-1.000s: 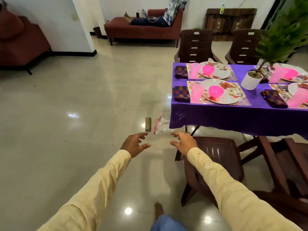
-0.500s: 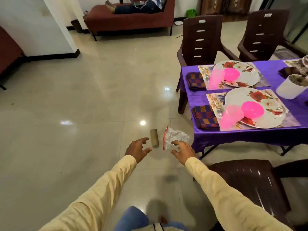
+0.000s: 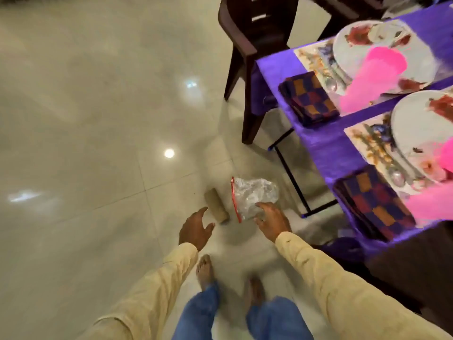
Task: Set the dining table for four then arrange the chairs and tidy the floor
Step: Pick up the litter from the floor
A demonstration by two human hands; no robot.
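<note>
Both hands are lower than 0.5 s ago: left hand point(image 3: 196, 229) spread beside cardboard tube point(image 3: 217, 204), right hand point(image 3: 272, 220) relaxed over plastic bag point(image 3: 252, 197), nothing grasped, pickup looks imminent.

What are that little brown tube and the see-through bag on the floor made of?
The tube looks like plain cardboard: matte brown, no shine, probably an empty roll core. The bag seems thin clear plastic: crinkled, glossy, with a red strip along one edge.
</note>
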